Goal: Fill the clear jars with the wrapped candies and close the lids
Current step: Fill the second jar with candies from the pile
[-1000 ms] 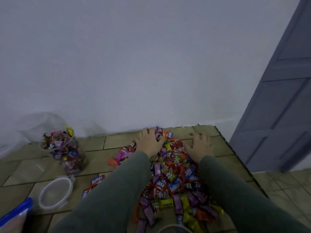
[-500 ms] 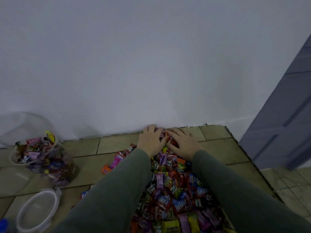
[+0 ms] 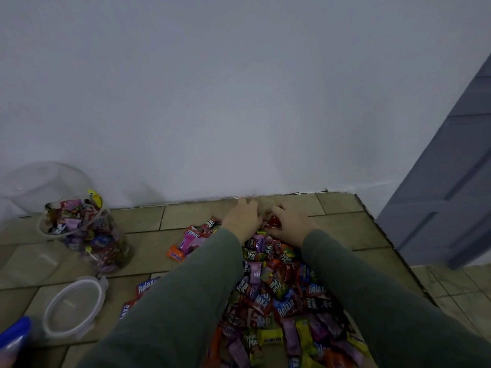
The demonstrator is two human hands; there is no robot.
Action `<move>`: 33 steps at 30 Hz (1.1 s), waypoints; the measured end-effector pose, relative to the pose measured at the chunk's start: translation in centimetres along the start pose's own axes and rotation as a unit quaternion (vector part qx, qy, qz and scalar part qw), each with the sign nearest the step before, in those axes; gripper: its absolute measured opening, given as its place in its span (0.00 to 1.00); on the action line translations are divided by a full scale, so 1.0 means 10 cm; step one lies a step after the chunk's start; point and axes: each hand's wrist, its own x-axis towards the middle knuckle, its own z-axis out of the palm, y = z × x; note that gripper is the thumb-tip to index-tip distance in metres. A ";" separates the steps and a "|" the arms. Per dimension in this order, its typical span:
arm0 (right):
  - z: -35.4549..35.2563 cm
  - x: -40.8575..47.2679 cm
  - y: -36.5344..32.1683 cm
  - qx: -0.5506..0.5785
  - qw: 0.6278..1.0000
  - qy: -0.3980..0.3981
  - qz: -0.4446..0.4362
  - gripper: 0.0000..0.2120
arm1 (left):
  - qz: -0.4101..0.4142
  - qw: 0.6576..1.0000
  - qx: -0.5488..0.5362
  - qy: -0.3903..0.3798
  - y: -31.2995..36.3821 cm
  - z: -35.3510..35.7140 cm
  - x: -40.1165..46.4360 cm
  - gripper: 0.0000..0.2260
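A heap of wrapped candies [image 3: 279,293] in many colours lies on the tiled floor between my forearms. At the heap's far end, close to the wall, my left hand [image 3: 243,217] rests on the candies with its fingers fairly straight. My right hand [image 3: 291,223] is right beside it, its fingers curled over some red candies [image 3: 273,221]. A clear jar [image 3: 87,235], packed with candies and open at the top, stands at the left. Its clear lid [image 3: 73,305] lies on the floor nearer to me. An empty clear jar [image 3: 39,187] stands behind, against the wall.
Loose candies [image 3: 186,243] lie scattered left of my left arm. A blue object [image 3: 13,338] shows at the bottom left corner. The white wall runs just beyond my hands. A grey door [image 3: 446,181] stands at the right, past the edge of the raised tiled step.
My hands have come together at the far end of the heap. The right hand slid left and curled over the red candies. The jar and lid have not moved.
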 end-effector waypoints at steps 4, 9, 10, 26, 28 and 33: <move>0.00 -0.02 -0.10 -0.014 1.000 -0.003 -0.012 0.16 | -0.011 0.999 -0.041 0.010 0.00 -0.02 -0.08 0.13; -0.01 -0.07 -0.14 0.073 0.997 0.016 0.002 0.11 | 0.020 0.997 -0.060 0.052 -0.01 -0.06 -0.21 0.08; -0.01 -0.09 -0.14 0.100 0.995 0.025 0.003 0.10 | 0.026 0.994 -0.071 0.073 -0.02 -0.07 -0.24 0.08; -0.24 -0.70 -0.62 0.434 0.883 0.175 0.036 0.12 | 0.013 0.941 -0.238 0.239 0.01 -0.19 -0.99 0.09; -0.23 -0.81 -0.68 0.458 0.869 0.180 0.053 0.14 | 0.019 0.935 -0.251 0.249 0.03 -0.16 -1.12 0.06; -0.27 -1.07 -0.83 0.535 0.818 0.196 0.082 0.12 | -0.006 0.904 -0.343 0.257 0.12 -0.17 -1.42 0.05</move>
